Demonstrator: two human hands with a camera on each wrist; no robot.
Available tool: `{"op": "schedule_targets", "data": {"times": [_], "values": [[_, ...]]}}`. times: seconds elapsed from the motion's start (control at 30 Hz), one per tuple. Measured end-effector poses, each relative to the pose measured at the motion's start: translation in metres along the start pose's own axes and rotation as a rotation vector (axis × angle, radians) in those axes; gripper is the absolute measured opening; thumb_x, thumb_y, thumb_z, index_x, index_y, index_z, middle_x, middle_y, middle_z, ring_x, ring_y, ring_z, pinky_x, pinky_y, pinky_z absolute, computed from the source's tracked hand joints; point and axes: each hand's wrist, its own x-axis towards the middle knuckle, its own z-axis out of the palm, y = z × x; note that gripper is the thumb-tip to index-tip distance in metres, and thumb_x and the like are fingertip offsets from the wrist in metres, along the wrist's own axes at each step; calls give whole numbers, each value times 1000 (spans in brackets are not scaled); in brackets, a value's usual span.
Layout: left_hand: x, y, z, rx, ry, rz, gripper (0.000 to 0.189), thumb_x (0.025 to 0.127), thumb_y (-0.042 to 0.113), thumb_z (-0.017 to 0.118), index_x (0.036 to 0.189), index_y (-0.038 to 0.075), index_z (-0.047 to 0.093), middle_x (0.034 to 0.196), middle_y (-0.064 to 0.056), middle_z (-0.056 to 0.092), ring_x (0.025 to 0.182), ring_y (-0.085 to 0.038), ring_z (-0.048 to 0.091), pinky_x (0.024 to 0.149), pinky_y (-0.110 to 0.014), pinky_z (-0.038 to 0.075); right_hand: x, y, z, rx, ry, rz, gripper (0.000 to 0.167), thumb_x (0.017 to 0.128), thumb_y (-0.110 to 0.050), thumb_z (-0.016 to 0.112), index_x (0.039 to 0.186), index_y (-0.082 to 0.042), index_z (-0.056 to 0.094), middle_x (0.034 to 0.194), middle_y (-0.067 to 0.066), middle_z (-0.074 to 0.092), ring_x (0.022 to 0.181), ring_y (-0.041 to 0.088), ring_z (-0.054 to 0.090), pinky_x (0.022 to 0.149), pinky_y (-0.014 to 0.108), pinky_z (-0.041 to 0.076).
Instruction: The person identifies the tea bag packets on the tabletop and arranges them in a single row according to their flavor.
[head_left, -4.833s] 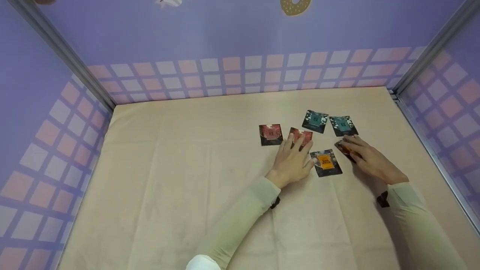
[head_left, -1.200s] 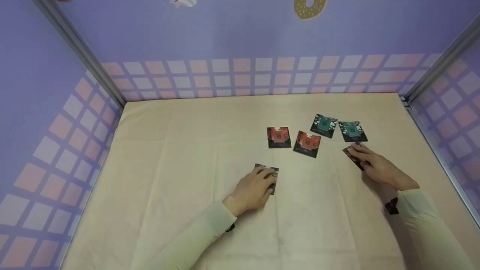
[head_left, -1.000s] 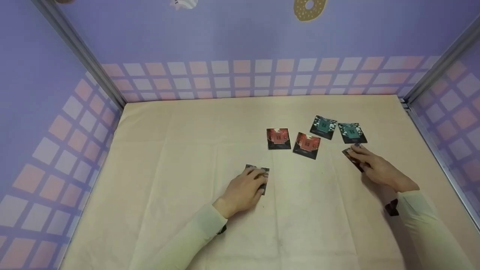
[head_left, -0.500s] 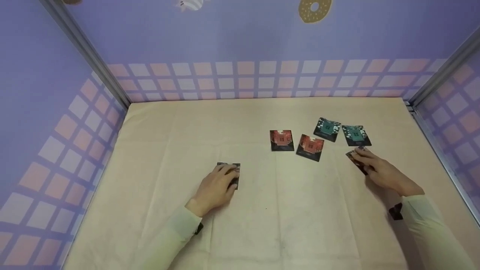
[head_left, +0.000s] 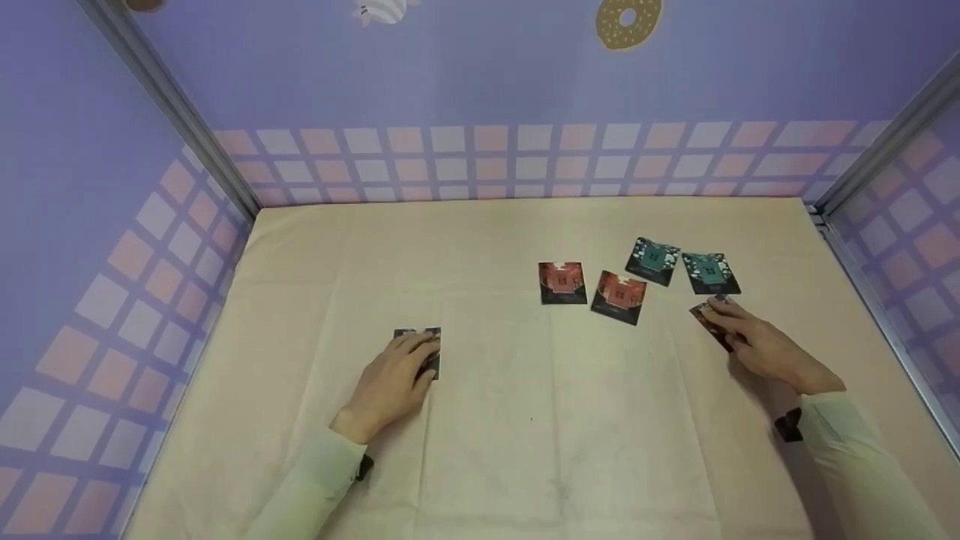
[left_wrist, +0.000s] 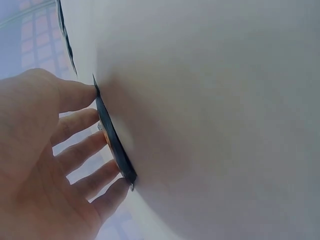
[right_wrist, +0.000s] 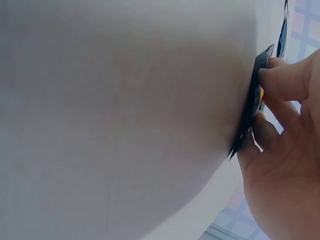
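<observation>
In the head view my left hand [head_left: 390,379] is over a dark flat sachet [head_left: 437,367] at left centre, covering most of it. The left wrist view shows the fingertips [left_wrist: 117,170] laid on this sachet [left_wrist: 114,140], fingers extended and the thumb at one edge. On the right, my right hand [head_left: 765,345] grips a dark sachet [head_left: 706,319] with an orange patch, just below a teal one. Seen from the right wrist, the thumb is at the near edge of the sachet [right_wrist: 246,117] and the fingers are bent against it.
Two red-and-black sachets [head_left: 562,283] [head_left: 619,296] lie right of centre. Behind and right of them lie two teal ones [head_left: 653,261] [head_left: 711,273]. A cream cloth [head_left: 495,450] covers the table, with purple panels [head_left: 487,82] around it.
My left hand has come off the right-hand red sachet and slid an orange-labelled sachet leftward, still moving left over the last second. My right hand stays at its sachet.
</observation>
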Motion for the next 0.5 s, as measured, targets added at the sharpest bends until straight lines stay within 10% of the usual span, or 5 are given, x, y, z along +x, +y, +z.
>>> {"op": "schedule_targets", "data": {"times": [0.5], "values": [[-22,-24,-15,-54,-38,-59,47,104,14,69,149,4,62,157,-20,54,149,-42,47,123,-60,41,1,1,0,-1,-3,-2,56,104,8,47,160,4,42,173,28,26,159,57,17,118,77,29]]}}
